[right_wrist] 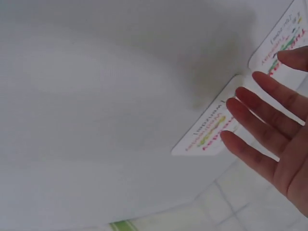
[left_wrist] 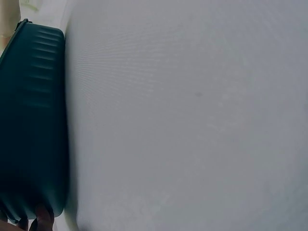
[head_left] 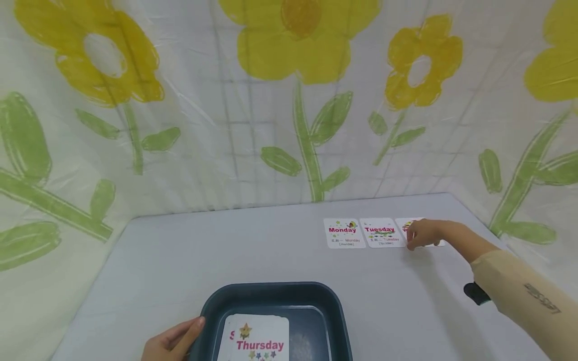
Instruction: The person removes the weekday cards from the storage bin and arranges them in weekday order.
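My right hand (head_left: 423,233) is over the Wednesday card (head_left: 403,224), covering most of it in the head view. Its fingers are spread and nearly straight in the right wrist view, with nothing held between them. The Tuesday card (head_left: 381,233) lies just left of it, and the Monday card (head_left: 344,233) is at the left end of this row. Near the front edge of the view, my left hand (head_left: 173,341) grips the left rim of a dark teal tray (head_left: 331,313). Inside the tray, a Thursday card (head_left: 264,333) lies on top of another card, which is mostly hidden.
A pale tabletop (head_left: 217,250) stretches around the tray and the card row. Behind it hangs a white curtain (head_left: 194,165) printed with yellow flowers. A small dark object (head_left: 475,294) shows under the right sleeve (head_left: 528,296).
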### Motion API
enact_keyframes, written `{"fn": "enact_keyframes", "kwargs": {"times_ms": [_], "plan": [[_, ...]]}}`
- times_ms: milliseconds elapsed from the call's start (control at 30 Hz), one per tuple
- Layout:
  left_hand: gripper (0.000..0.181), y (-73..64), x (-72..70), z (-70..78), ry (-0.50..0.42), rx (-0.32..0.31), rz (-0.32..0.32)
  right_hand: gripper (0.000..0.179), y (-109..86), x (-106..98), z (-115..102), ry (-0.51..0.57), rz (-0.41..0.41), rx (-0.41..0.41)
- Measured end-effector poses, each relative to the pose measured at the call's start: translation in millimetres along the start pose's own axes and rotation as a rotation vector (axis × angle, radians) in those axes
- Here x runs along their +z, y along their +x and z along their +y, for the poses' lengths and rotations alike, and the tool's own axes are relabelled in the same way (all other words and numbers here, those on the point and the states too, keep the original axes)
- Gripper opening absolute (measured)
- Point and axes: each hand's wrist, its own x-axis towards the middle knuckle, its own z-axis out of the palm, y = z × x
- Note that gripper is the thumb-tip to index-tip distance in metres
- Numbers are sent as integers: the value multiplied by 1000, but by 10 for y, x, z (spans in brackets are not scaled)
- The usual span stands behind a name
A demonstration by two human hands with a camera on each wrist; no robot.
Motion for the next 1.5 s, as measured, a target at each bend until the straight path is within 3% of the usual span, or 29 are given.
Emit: {"fn": "enact_keyframes", "kwargs": {"times_ms": [333, 700, 1033, 1333, 1500], "plan": [[88, 5, 11, -13, -22, -4, 23, 24, -231, 32, -322, -35, -109, 124], [88, 19, 14, -40, -36, -16, 28, 32, -401, 128, -488, -80, -115, 176], [89, 33, -10, -106, -91, -25, 24, 26, -503, 235, -897, -98, -46, 48], [79, 40, -15, -131, -62, -30, -20, 16, -623, 256, -1470, -96, 87, -222], [77, 43, 1, -137, -69, -30, -36, 16, -704, 205, -1769, -94, 134, -321]]}}
